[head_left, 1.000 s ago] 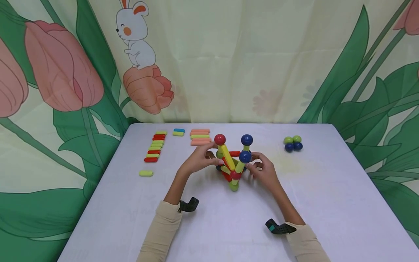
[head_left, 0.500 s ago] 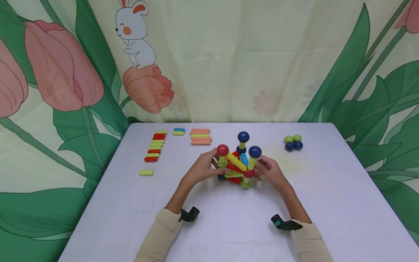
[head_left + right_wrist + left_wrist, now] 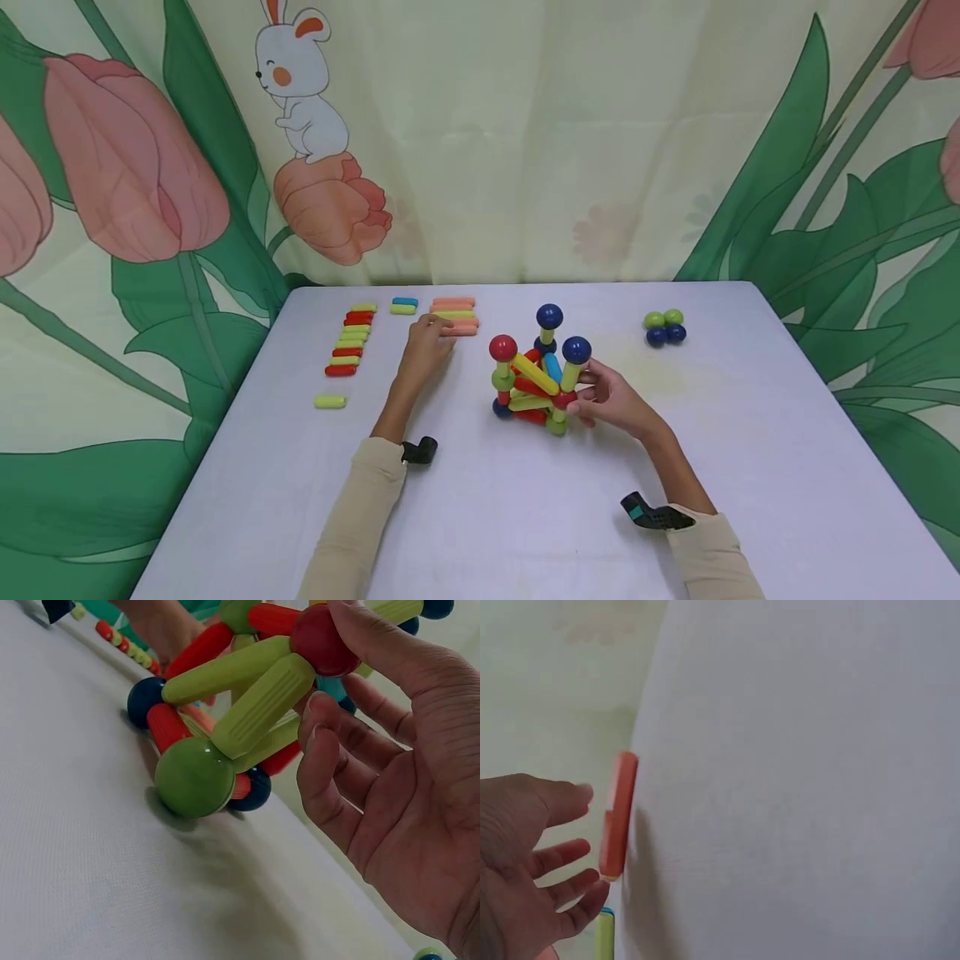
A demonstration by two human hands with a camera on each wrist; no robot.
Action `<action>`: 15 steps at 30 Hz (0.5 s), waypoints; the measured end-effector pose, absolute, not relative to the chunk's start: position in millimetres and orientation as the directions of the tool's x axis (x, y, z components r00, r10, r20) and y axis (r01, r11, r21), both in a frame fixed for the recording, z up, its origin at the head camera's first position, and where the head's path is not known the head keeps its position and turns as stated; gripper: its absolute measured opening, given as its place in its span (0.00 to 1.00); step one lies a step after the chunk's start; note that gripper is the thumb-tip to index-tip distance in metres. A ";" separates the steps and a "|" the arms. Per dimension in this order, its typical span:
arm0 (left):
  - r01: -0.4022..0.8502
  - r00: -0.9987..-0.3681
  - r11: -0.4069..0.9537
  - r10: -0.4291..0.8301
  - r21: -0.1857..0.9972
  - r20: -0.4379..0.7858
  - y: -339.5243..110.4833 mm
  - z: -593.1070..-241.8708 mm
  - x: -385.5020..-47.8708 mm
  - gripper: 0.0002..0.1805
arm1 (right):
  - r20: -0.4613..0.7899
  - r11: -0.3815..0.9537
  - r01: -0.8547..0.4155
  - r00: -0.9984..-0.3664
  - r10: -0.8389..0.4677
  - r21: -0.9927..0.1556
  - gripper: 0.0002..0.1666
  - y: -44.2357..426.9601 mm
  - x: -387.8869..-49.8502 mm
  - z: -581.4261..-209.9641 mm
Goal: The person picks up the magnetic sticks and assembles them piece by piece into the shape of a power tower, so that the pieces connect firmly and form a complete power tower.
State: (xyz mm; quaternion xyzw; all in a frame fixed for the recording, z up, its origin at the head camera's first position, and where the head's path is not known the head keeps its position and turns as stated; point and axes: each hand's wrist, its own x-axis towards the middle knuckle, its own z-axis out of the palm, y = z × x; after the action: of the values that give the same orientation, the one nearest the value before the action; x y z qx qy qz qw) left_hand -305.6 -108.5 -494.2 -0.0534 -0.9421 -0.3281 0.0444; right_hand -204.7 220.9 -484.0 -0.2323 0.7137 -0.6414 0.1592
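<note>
Left hand [image 3: 426,348] moved to orange sticks [image 3: 462,330] — fingers half-spread, empty; right hand [image 3: 613,402] pinches ball-and-stick model [image 3: 536,374].

No legible txt, nos., labels, brands or signs in any cam view.

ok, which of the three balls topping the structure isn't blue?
The left one, the red ball; the rear ball and the front-right ball are both dark blue.

Sticks [image 3: 462,315] lie left of the structure [image 3: 537,374], balls [image 3: 656,337] right.
</note>
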 end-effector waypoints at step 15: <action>0.138 -0.989 0.939 0.113 0.316 0.097 -101.1 -499.3 -316.2 0.15 | -0.036 0.172 -0.086 -0.798 -0.601 -0.981 0.32 211.2 -201.0 -483.1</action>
State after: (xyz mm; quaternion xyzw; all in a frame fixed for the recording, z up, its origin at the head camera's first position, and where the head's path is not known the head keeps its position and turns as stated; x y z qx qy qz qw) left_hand -316.2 -101.1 -499.3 -0.0637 -0.9838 -0.1632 0.0386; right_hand -201.0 211.2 -483.1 -0.2337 0.7348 -0.5993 0.2150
